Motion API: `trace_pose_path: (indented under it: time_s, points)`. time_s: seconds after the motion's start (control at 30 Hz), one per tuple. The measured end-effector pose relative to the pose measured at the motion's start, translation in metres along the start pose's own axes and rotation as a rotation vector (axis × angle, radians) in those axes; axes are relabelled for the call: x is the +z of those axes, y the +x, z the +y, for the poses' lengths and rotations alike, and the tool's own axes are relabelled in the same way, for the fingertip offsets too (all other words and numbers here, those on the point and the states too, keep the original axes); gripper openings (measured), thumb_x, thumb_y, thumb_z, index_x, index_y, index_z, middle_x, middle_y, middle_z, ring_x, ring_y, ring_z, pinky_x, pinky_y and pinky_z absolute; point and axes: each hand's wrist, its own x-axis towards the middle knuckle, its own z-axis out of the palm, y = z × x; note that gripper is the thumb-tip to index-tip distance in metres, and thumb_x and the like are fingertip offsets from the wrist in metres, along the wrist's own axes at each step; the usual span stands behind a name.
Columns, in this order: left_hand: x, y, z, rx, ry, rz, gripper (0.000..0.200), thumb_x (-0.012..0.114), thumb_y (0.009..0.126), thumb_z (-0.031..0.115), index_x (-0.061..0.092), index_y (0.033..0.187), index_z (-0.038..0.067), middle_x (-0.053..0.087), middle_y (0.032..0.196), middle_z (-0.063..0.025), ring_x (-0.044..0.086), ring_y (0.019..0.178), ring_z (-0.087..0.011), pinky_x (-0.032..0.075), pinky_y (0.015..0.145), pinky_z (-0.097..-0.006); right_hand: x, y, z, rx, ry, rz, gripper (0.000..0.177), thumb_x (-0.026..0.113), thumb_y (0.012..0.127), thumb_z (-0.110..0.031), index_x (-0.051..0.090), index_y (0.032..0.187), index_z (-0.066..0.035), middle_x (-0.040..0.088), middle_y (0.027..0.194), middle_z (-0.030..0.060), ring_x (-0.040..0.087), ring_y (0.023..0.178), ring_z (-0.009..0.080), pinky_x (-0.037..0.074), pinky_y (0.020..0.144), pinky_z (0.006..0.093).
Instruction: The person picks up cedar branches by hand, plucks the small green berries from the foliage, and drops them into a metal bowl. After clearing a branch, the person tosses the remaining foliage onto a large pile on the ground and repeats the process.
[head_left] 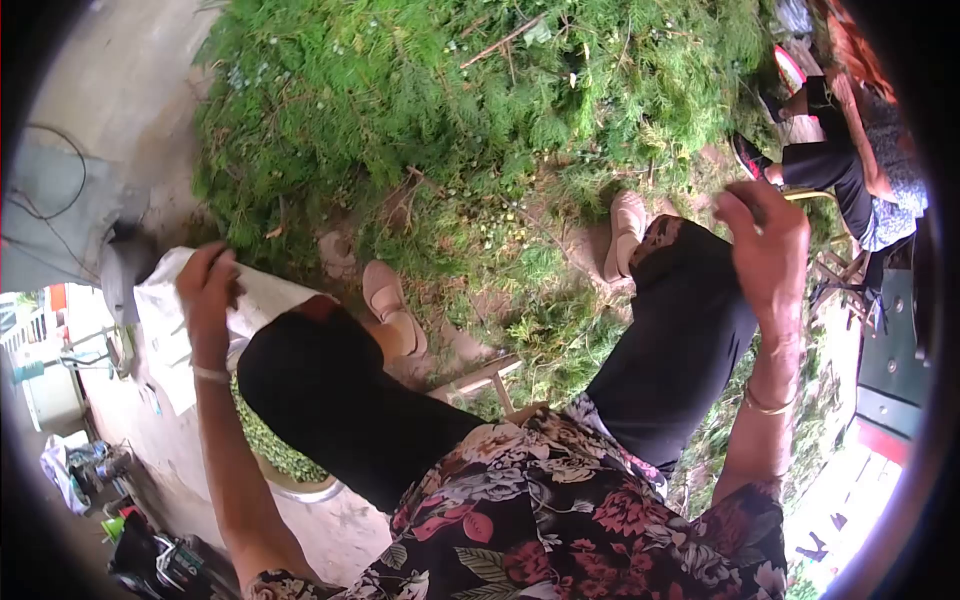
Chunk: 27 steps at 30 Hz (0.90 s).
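Note:
My left hand [208, 295] is raised beside my left knee with its fingers curled in, in front of a white sheet [272, 290]. Whatever it may hold is hidden. Over my right knee hovers my right hand [772, 250], fingers bent and drawn together; no object can be made out in it. Ahead of my feet lies a big heap of green conifer branches [480, 110] with small pale cones or berries among the foliage. By my left thigh, a round basin [312, 492] holds many small green pieces [268, 438].
Part of a wooden stool [475, 380] shows between my legs. Another person [850, 170] sits at the upper right. Loose sprigs and bare twigs [503, 42] litter the ground. Dark bags and other items [150, 555] lie at the lower left. A green metal panel [885, 365] stands right.

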Motion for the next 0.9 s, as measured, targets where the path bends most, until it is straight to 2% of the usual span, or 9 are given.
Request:
trace_pose_path:
  time_s: [0.17, 0.23, 0.27, 0.47, 0.53, 0.6, 0.67, 0.8, 0.9]
  points:
    - [0.168, 0.047, 0.033, 0.097, -0.04, -0.606, 0.021, 0.068, 0.081, 0.016, 0.06, 0.069, 0.001, 0.055, 0.059, -0.0015, 0.049, 0.048, -0.0066, 0.037, 0.042, -0.0214, 0.053, 0.037, -0.042, -0.343, 0.032, -0.119, 0.02, 0.067, 0.081, -0.015, 0.06, 0.073, 0.002, 0.061, 0.061, 0.0158, 0.061, 0.051, 0.0278, 0.048, 0.05, 0.0373]
    - [0.232, 0.046, 0.004, -0.034, -0.141, -0.738, 0.018, 0.068, 0.081, 0.014, 0.063, 0.07, 0.001, 0.057, 0.058, -0.0031, 0.05, 0.047, -0.0072, 0.037, 0.041, -0.0226, 0.059, 0.049, -0.053, -0.104, -0.075, -0.405, 0.016, 0.066, 0.079, -0.008, 0.064, 0.089, 0.004, 0.066, 0.074, 0.0165, 0.066, 0.071, 0.0247, 0.05, 0.063, 0.033]
    - [0.264, 0.046, -0.016, -0.109, -0.173, -0.792, 0.017, 0.067, 0.081, 0.013, 0.063, 0.07, 0.0, 0.057, 0.058, -0.0037, 0.05, 0.047, -0.0074, 0.038, 0.041, -0.0232, 0.068, 0.05, -0.047, -0.201, -0.115, -0.425, 0.017, 0.067, 0.078, -0.008, 0.061, 0.09, 0.003, 0.064, 0.073, 0.0168, 0.065, 0.068, 0.0273, 0.05, 0.06, 0.0351]
    - [0.398, -0.022, -0.137, -0.329, -0.53, -0.658, 0.014, 0.067, 0.081, 0.011, 0.065, 0.071, 0.001, 0.059, 0.059, -0.0031, 0.052, 0.048, -0.0072, 0.041, 0.043, -0.0246, 0.114, 0.019, -0.015, -0.619, -0.462, -0.851, 0.03, 0.066, 0.071, -0.007, 0.057, 0.097, 0.005, 0.056, 0.065, 0.0126, 0.061, 0.072, 0.0305, 0.046, 0.059, 0.0412]
    - [0.425, -0.047, -0.152, 0.045, -0.229, -0.601, 0.011, 0.066, 0.081, 0.009, 0.065, 0.074, 0.001, 0.062, 0.06, -0.0066, 0.057, 0.05, -0.0138, 0.043, 0.046, -0.028, 0.119, -0.002, -0.013, -0.719, -0.577, -0.9, 0.032, 0.063, 0.071, -0.007, 0.059, 0.1, 0.006, 0.057, 0.066, 0.0114, 0.061, 0.072, 0.0283, 0.047, 0.06, 0.0407]
    - [0.448, -0.057, -0.138, 0.116, -0.101, -0.553, 0.01, 0.066, 0.08, 0.009, 0.065, 0.075, 0.001, 0.063, 0.062, -0.0099, 0.059, 0.052, -0.019, 0.045, 0.048, -0.0302, 0.127, -0.015, -0.005, -0.712, -0.112, -1.015, 0.027, 0.058, 0.07, -0.007, 0.061, 0.092, 0.008, 0.056, 0.062, 0.0074, 0.056, 0.064, 0.0206, 0.044, 0.061, 0.0378]
    - [0.471, -0.057, -0.134, 0.182, 0.116, -0.508, 0.013, 0.067, 0.077, 0.012, 0.061, 0.076, 0.001, 0.062, 0.071, -0.0179, 0.061, 0.061, -0.0332, 0.049, 0.055, -0.038, 0.127, -0.003, -0.014, -0.69, -0.15, -1.077, 0.032, 0.058, 0.071, -0.01, 0.061, 0.098, 0.007, 0.059, 0.068, 0.0125, 0.058, 0.071, 0.0247, 0.046, 0.066, 0.0394]
    - [0.498, -0.058, -0.143, 0.278, 0.409, -0.634, 0.013, 0.063, 0.078, 0.012, 0.054, 0.075, 0.003, 0.061, 0.072, -0.0179, 0.06, 0.069, -0.0384, 0.048, 0.059, -0.0465, 0.129, 0.009, -0.012, -0.671, -0.221, -1.089, 0.039, 0.055, 0.075, -0.015, 0.06, 0.107, 0.006, 0.063, 0.08, 0.0223, 0.061, 0.083, 0.0332, 0.049, 0.075, 0.0438]
    - [0.502, -0.057, -0.15, 0.393, 0.335, -0.599, 0.01, 0.063, 0.077, 0.009, 0.056, 0.073, 0.003, 0.062, 0.071, -0.0156, 0.061, 0.061, -0.0315, 0.049, 0.054, -0.041, 0.127, 0.012, -0.011, -0.636, -0.209, -1.094, 0.04, 0.055, 0.076, -0.016, 0.06, 0.108, 0.007, 0.063, 0.083, 0.0248, 0.061, 0.085, 0.0354, 0.049, 0.076, 0.0457]
